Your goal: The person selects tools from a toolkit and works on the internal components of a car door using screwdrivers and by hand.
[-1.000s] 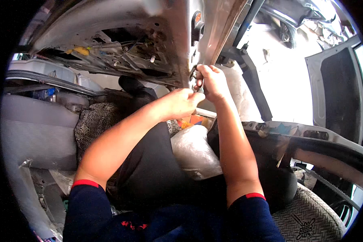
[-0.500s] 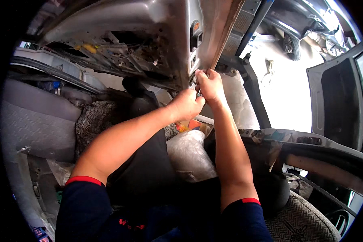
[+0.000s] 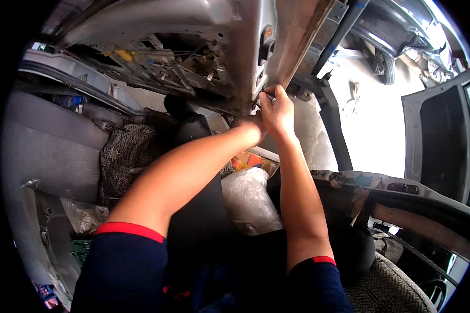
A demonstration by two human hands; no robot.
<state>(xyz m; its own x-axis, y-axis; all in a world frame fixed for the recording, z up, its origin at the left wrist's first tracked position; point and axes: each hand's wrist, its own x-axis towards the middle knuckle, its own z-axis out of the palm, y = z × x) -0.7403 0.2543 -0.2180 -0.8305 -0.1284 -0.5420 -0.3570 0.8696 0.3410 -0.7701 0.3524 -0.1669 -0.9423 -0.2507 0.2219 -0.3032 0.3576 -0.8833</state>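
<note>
The grey car pillar (image 3: 256,57) is being gripped by the right hand (image 3: 278,112), fingers curled on its edge. The left hand (image 3: 250,125) is being pressed just beside; its fingers' state cannot be told.

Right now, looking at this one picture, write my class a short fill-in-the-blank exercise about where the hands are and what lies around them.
1. Both hands, the right hand and the left hand, reach up to the bare ____ pillar of a car.
2. Between the forearms lies a crumpled clear ____ bag.
3. The dark blue sleeves end in ____ cuffs.

Missing words: metal; plastic; red
</note>
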